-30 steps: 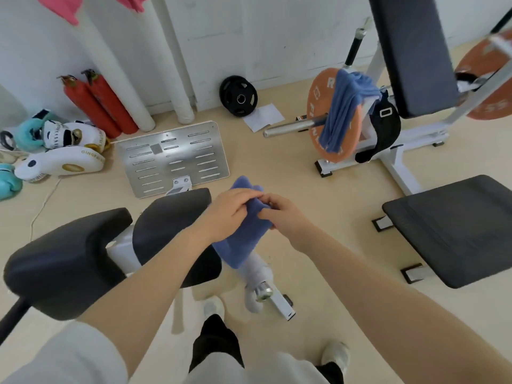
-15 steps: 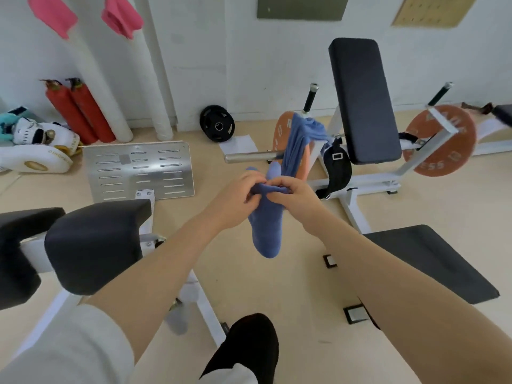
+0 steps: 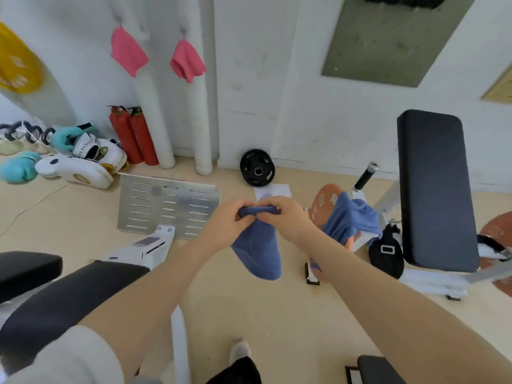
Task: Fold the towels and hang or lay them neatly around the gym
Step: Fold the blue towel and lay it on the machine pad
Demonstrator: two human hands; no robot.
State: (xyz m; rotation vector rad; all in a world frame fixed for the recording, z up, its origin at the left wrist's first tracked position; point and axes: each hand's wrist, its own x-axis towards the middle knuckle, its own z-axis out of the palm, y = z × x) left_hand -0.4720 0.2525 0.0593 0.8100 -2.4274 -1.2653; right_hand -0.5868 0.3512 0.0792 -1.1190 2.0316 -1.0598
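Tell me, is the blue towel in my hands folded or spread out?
Folded: the blue towel hangs as a narrow doubled strip, with left hand and right hand pinching its top edge.

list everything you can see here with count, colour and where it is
held towel: 1, blue, hanging from both hands
draped towel: 1, blue, over the orange weight plate
hung towels: 2, pink, on the wall
fire extinguishers: 2, red, by the wall
black weight plate: 1, leaning on the wall
metal plate: 1, silver, on the floor
bench pad: 1, black, right
boxing gloves: teal and white, far left
left hand: grips held towel
right hand: grips held towel
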